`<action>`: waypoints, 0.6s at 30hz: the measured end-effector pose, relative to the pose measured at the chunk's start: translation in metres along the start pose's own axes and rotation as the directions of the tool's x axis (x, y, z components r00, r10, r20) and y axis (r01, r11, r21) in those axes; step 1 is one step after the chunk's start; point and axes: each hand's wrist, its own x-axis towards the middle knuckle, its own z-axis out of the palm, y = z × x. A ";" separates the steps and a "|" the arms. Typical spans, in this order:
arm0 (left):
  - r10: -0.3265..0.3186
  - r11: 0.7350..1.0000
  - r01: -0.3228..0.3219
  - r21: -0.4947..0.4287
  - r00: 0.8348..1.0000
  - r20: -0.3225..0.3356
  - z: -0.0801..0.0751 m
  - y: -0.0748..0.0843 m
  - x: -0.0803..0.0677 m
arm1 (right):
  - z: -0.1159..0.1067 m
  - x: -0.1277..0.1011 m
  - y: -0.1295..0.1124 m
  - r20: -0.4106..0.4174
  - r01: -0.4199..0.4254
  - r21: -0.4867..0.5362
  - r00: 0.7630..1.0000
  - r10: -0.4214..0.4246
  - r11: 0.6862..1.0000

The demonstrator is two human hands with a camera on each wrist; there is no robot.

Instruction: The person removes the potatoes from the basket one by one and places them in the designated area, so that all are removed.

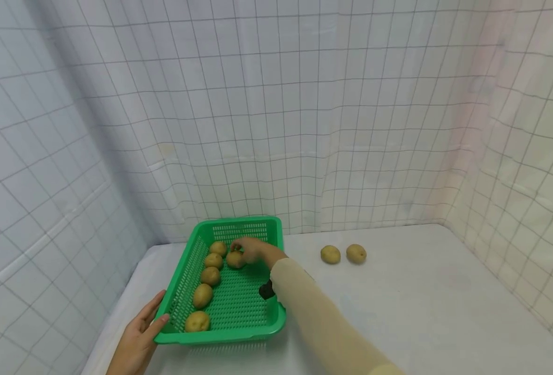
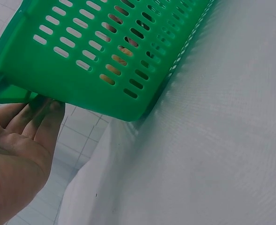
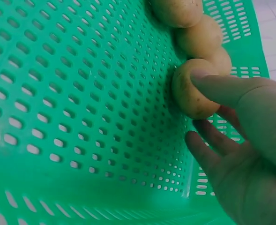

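Note:
A green plastic basket (image 1: 236,333) with slotted walls stands on the table, tilted slightly in the head view. My left hand (image 1: 137,333) grips its near left corner, thumb over the rim and fingers (image 2: 48,122) beneath it. Inside, my right hand (image 1: 254,249) holds a potato (image 3: 194,91) between thumb and fingers, low over the basket floor. That potato is beside a row of several potatoes (image 1: 210,276) along the left wall. The nearest one (image 1: 197,321) lies at the front left corner.
Two more potatoes, one on the left (image 1: 330,254) and one on the right (image 1: 356,253), lie on the white table (image 1: 407,302) right of the basket. White gridded curtains (image 1: 276,114) enclose the back and sides.

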 end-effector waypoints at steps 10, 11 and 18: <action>0.011 1.000 -0.011 -0.007 1.000 0.024 0.001 0.001 0.000 | 0.002 -0.002 0.000 0.012 0.058 -0.056 0.998 -0.058 0.997; 0.010 1.000 -0.010 -0.007 1.000 0.025 0.001 0.001 0.000 | 0.002 -0.002 -0.001 0.015 0.055 -0.051 0.998 -0.055 0.997; 0.008 1.000 -0.008 0.001 1.000 0.014 0.001 0.000 -0.002 | 0.000 -0.007 -0.006 0.028 0.067 0.099 0.997 -0.071 0.993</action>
